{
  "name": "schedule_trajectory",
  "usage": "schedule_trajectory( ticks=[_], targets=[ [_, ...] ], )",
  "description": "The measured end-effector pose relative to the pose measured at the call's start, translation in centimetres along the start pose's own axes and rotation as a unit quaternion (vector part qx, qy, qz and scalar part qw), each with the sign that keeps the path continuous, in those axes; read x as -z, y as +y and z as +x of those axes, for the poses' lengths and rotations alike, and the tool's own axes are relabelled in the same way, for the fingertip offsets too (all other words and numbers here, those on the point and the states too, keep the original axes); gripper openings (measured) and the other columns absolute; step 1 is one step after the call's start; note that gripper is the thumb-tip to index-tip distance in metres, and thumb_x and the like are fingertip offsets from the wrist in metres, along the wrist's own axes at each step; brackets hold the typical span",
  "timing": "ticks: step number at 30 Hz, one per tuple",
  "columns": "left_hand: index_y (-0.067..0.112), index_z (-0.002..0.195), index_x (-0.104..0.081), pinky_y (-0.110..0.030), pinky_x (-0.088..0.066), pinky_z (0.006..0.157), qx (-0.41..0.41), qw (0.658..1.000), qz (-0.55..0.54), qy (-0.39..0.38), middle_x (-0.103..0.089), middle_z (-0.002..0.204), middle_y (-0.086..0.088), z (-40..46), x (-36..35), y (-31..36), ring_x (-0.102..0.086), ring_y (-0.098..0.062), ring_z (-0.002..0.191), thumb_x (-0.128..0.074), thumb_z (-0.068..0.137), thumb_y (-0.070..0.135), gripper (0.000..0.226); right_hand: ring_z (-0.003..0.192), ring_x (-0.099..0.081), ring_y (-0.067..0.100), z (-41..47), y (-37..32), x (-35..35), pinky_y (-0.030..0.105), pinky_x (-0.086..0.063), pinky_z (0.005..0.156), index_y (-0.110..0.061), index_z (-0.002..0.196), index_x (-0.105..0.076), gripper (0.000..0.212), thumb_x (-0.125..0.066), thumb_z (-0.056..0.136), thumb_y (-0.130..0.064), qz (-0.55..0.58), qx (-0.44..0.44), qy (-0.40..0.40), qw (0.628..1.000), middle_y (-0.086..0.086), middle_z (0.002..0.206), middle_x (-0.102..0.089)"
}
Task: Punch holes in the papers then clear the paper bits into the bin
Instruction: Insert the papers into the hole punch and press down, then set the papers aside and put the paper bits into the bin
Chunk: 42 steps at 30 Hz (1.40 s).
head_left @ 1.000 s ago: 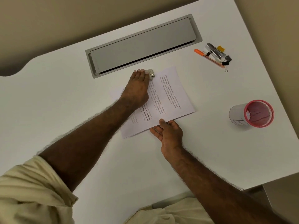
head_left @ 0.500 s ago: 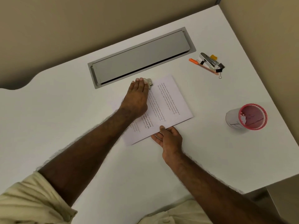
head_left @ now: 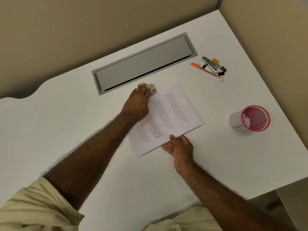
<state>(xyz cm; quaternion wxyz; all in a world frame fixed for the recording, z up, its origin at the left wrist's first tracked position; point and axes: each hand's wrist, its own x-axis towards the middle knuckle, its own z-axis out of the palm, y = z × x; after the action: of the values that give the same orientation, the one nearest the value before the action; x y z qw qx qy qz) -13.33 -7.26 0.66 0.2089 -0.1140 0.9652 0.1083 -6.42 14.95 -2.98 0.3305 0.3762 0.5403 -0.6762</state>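
A stack of printed white papers (head_left: 173, 117) lies on the white desk (head_left: 66, 124). My left hand (head_left: 138, 102) lies flat with straight fingers on a small silver hole punch (head_left: 152, 88) at the papers' far left corner, pressing it down. A small punched hole shows in the paper just right of the punch. My right hand (head_left: 180, 149) pinches the papers' near edge, thumb on top, fingers under the sheets. A pink-rimmed mesh bin (head_left: 250, 120) with white paper bits inside stands to the right.
A grey cable hatch (head_left: 143, 64) is set into the desk behind the papers. An orange pen (head_left: 205, 70), a silver stapler (head_left: 209, 63) and black binder clips (head_left: 222, 70) lie at the back right. Beige partition walls close the back and right.
Both hands keep their hold on the punch and papers. The camera view has shifted, so everything sits lower and more to the left in the frame.
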Motion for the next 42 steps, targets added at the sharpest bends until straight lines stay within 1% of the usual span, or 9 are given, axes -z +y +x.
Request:
schedule_trajectory(
  ticks=[8,13,17,20,22,26,29,35,42],
  targets=[
    [0.013,0.167,-0.031,-0.052,-0.033,0.129,0.066,0.987,-0.121,0.081,-0.027,0.175,-0.009,-2.2,0.9,-1.0,-0.032,-0.033,0.160,-0.047,0.110,0.012,0.059,0.094,-0.080,0.033,-0.9,-0.8,2.6,0.039,-0.067,0.071,0.001,0.111,-0.069,0.012,-0.066,0.100,-0.003,-0.008,0.008,-0.004,1.000,0.020,0.107,-0.079],
    [0.006,0.153,-0.052,-0.043,-0.045,0.117,0.094,0.969,-0.191,0.126,-0.059,0.154,-0.017,-4.3,0.7,-0.9,-0.057,-0.036,0.140,-0.045,0.113,0.017,0.043,0.097,-0.080,0.032,-1.3,-1.5,4.1,0.041,-0.067,0.074,-0.004,0.116,-0.071,0.017,-0.067,0.100,-0.005,-0.035,0.020,-0.017,0.999,0.016,0.108,-0.080],
    [0.008,0.145,-0.062,-0.045,-0.048,0.114,0.119,0.958,-0.238,0.109,-0.065,0.148,-0.015,-5.3,0.1,-0.6,-0.061,-0.035,0.135,-0.049,0.112,0.023,0.039,0.100,-0.079,0.032,-2.2,-2.0,5.2,0.042,-0.066,0.078,-0.005,0.116,-0.072,0.017,-0.065,0.100,-0.004,-0.048,0.037,-0.047,0.997,0.013,0.108,-0.081],
    [0.005,0.116,-0.073,-0.037,-0.050,0.093,0.103,0.957,-0.262,0.073,-0.075,0.123,-0.016,-5.7,-0.3,-0.2,-0.068,-0.033,0.111,-0.050,0.111,0.022,0.029,0.099,-0.079,0.031,-3.1,-2.5,5.9,0.041,-0.066,0.077,-0.006,0.120,-0.072,0.021,-0.064,0.101,-0.004,-0.069,0.053,-0.077,0.993,0.012,0.109,-0.081],
    [0.006,0.099,-0.069,-0.038,-0.051,0.094,0.099,0.954,-0.276,0.053,-0.074,0.107,-0.015,-6.0,-0.3,-0.1,-0.064,-0.028,0.097,-0.051,0.110,0.021,0.026,0.095,-0.080,0.028,-3.6,-2.9,6.4,0.038,-0.066,0.073,-0.006,0.118,-0.072,0.019,-0.064,0.101,-0.003,-0.088,0.066,-0.091,0.990,0.011,0.108,-0.082],
    [0.005,0.126,-0.075,-0.035,-0.046,0.105,0.092,0.948,-0.302,0.036,-0.074,0.131,-0.010,-7.3,0.2,0.0,-0.066,-0.027,0.120,-0.056,0.108,0.017,0.029,0.071,-0.077,0.018,-4.2,-4.1,7.1,0.035,-0.065,0.065,-0.004,0.101,-0.073,0.007,-0.066,0.100,-0.002,-0.137,0.099,-0.102,0.980,0.006,0.087,-0.081],
    [0.003,0.117,-0.079,-0.035,-0.052,0.093,0.085,0.937,-0.335,0.048,-0.078,0.113,-0.007,-8.3,0.3,0.0,-0.069,-0.023,0.100,-0.060,0.106,0.013,0.023,0.070,-0.074,0.021,-4.2,-5.4,7.4,0.039,-0.066,0.069,-0.003,0.098,-0.072,0.005,-0.067,0.099,-0.004,-0.178,0.118,-0.109,0.971,0.008,0.085,-0.080],
    [0.021,0.090,-0.076,-0.032,-0.053,0.079,0.111,0.895,-0.426,0.071,-0.074,0.083,0.010,-10.4,0.2,-0.3,-0.068,-0.011,0.077,-0.069,0.101,0.013,0.015,0.079,-0.078,0.027,-4.3,-8.5,7.4,0.044,-0.067,0.073,-0.003,0.106,-0.073,0.010,-0.066,0.100,-0.005,-0.246,0.162,-0.124,0.947,0.014,0.099,-0.082],
    [0.022,0.097,-0.084,-0.031,-0.059,0.088,0.122,0.787,-0.584,0.158,-0.083,0.098,0.008,-14.3,-0.5,1.1,-0.075,-0.010,0.089,-0.077,0.097,0.018,0.008,0.084,-0.079,0.023,-5.3,-12.0,7.2,0.049,-0.067,0.077,-0.020,0.097,-0.075,0.006,-0.070,0.098,-0.017,-0.356,0.328,-0.107,0.869,0.000,0.092,-0.080]
  ],
)
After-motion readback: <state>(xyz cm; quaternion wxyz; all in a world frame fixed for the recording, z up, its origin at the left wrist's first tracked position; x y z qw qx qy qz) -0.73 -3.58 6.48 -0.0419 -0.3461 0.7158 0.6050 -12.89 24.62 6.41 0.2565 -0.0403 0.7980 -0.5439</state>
